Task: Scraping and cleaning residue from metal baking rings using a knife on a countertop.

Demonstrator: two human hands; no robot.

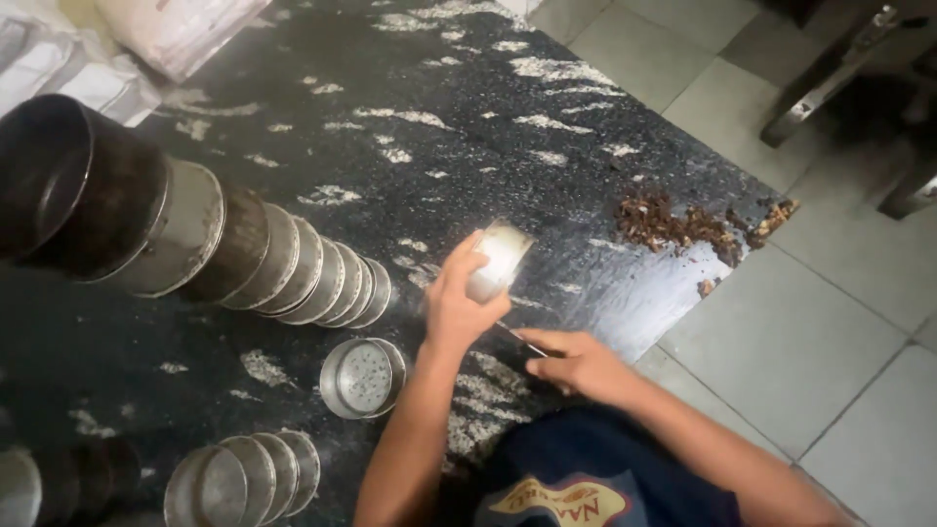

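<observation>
My left hand (pixel 459 298) grips a small round metal tin (pixel 498 259), tilted on its side above the black speckled stone counter (pixel 410 127). My right hand (pixel 581 366) is closed around a thin metal tool (pixel 522 339) whose tip points up towards the tin. Just left of my left forearm a small metal tin with a perforated bottom (pixel 361 378) lies on the counter.
A long nested row of metal tins (pixel 244 259) lies on its side at the left, and a shorter row (pixel 249 475) lies near the front. A heap of brown scrapings (pixel 673 224) sits at the counter's right edge. Grey floor tiles (pixel 810 332) lie to the right.
</observation>
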